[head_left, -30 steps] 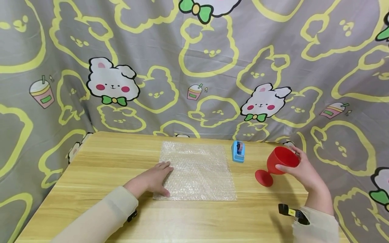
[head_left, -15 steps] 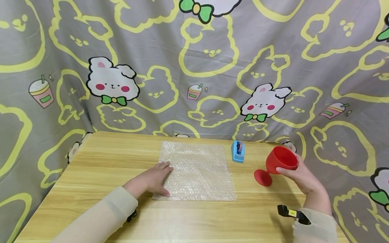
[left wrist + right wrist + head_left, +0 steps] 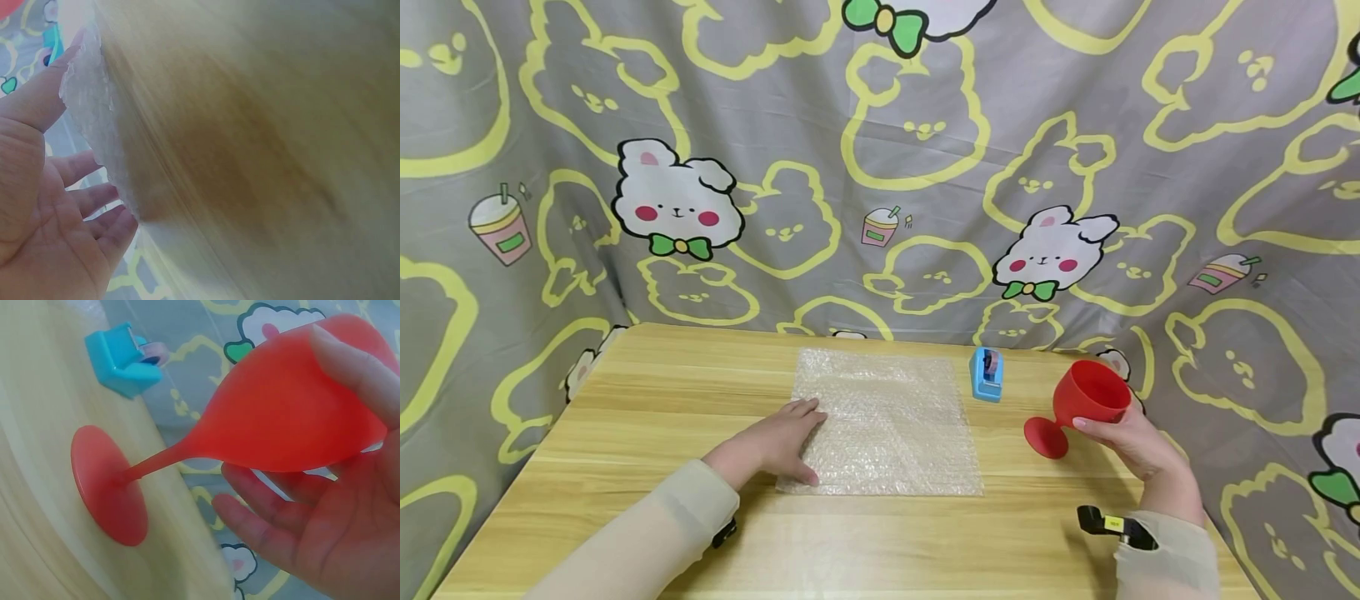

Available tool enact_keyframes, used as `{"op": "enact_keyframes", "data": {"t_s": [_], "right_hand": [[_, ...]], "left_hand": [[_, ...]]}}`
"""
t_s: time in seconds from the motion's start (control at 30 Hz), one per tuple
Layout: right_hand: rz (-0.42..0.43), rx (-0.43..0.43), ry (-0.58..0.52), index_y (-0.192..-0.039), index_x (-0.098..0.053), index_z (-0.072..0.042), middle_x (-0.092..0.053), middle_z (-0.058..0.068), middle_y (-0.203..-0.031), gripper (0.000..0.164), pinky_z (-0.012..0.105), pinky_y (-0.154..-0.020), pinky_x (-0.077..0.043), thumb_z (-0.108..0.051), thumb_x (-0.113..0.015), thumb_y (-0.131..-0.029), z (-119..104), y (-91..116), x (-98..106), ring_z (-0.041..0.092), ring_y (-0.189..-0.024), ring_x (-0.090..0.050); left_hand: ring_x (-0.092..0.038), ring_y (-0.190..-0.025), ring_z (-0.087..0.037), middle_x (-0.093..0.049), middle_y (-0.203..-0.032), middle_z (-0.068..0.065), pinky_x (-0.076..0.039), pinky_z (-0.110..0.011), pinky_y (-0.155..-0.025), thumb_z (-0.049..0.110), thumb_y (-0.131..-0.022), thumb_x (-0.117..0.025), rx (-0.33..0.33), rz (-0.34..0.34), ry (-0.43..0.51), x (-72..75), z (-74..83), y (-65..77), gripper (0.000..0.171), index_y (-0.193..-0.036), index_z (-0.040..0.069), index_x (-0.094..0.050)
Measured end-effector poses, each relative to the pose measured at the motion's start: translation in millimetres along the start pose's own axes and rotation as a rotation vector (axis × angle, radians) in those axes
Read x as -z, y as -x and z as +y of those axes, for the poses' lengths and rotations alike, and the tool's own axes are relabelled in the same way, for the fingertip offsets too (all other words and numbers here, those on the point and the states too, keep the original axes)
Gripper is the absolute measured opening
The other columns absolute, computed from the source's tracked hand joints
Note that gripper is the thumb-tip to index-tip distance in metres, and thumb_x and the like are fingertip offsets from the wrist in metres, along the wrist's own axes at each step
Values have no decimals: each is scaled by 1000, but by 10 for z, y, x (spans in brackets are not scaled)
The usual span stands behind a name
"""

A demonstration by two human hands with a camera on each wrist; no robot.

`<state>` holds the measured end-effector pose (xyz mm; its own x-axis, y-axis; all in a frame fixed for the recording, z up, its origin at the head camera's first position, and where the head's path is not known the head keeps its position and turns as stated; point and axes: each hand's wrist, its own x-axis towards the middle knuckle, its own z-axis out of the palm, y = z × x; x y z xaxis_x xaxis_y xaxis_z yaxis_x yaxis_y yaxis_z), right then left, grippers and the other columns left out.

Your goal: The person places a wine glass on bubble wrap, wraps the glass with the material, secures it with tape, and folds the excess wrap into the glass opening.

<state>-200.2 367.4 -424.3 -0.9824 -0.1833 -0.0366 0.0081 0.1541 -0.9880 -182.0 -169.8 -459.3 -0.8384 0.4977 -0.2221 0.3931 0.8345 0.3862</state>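
A red goblet (image 3: 1086, 396) tilts at the right of the table, its round foot (image 3: 109, 485) toward the bubble wrap and its mouth turned up and to the right. My right hand (image 3: 1138, 446) grips the bowl, with the thumb on the near side and the other fingers curled behind it. A square sheet of clear bubble wrap (image 3: 883, 425) lies flat in the middle. On its left edge rests my left hand (image 3: 778, 442), fingers spread. The left wrist view shows thumb and fingertips at the wrap's edge (image 3: 90, 94).
A blue tape dispenser (image 3: 987, 375) with a roll of tape stands between the wrap and the goblet, near the table's back edge. A patterned grey curtain (image 3: 805, 125) hangs behind the wooden table (image 3: 625, 417) and along both sides.
My right hand has brought the goblet slightly to the left, toward the bubble wrap. The left hand and the wrap have stayed in place.
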Motion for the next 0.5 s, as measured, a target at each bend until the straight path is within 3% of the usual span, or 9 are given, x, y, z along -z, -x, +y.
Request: {"op": "enact_keyframes", "data": {"t_s": [0.27,0.5], "right_hand": [[-66,-46,-96,-132,-42,-25,-59,-11,-121,52,25,-90,-55,4,-61,-94,72,-8,-5,8,-106,-59],[-123,-55,-106,-132,-44,-25,-60,-10,-121,48,27,-92,-54,2,-60,-96,131,-46,-9,10,-105,-61]], "left_hand": [[-22,-148,-42,-25,-161,-23,-25,-53,-119,50,-70,-87,8,0,9,4,0,6,105,-150,0,-40],[-22,-148,-42,-25,-160,-24,-24,-53,-119,49,-70,-87,5,0,9,5,6,3,105,-150,0,-40]]}}
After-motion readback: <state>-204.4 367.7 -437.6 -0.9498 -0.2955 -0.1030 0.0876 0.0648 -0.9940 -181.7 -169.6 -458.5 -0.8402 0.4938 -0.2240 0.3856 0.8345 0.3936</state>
